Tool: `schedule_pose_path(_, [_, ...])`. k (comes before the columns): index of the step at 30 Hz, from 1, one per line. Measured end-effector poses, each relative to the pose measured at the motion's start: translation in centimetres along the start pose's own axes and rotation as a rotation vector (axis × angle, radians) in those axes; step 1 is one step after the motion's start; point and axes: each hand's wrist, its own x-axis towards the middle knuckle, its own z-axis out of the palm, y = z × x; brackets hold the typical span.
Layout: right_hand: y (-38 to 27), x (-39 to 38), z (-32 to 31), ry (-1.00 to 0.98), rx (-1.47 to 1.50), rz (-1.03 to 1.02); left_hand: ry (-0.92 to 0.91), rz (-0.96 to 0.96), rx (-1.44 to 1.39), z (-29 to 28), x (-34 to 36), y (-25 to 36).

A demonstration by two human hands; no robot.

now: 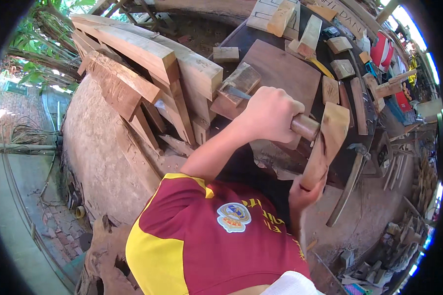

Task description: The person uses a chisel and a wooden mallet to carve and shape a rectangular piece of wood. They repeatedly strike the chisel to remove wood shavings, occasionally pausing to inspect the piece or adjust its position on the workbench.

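Observation:
My left hand (275,115) is closed round a chisel, whose wooden handle end (305,127) sticks out to the right. Its metal blade (236,92) points left and lies over a small pale wood block (246,77) and a reddish-brown wood piece (227,105); I cannot tell which one the edge touches. My right hand (306,194) grips the narrow lower end of a wooden mallet (327,142) that is held upright. The mallet's broad upper part is beside the chisel's handle end, and whether they touch cannot be made out.
Under the work lies a brown board (285,73) on a dark table. Several wood blocks and a yellow-handled tool (322,68) are spread across it. A hammer (352,182) leans at the table's right edge. Long timber beams (147,49) stand on the left. Wood scraps (398,246) lie lower right.

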Motion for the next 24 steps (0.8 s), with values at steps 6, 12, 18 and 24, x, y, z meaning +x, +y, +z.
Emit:
schedule_pose_path(6, [-0.1,-0.9,-0.4,0.357,0.359,0.283,-0.051,-0.004,0.032,0.3,-0.1,-0.1])
schedule_pose_path(12, [0.3,-0.4,-0.6,-0.087,-0.066,0.013,-0.044,-0.015,0.04,0.6,-0.3,-0.1])
schedule_pose_path(18, [1.1,-0.3,-0.5,0.307,0.235,0.194,-0.014,-0.011,0.008,0.4,0.3,-0.2])
schedule_pose_path(24, [0.0,-0.7,0.5,-0.083,0.017,0.057,0.005,-0.022,-0.006,0.1,0.0,-0.3])
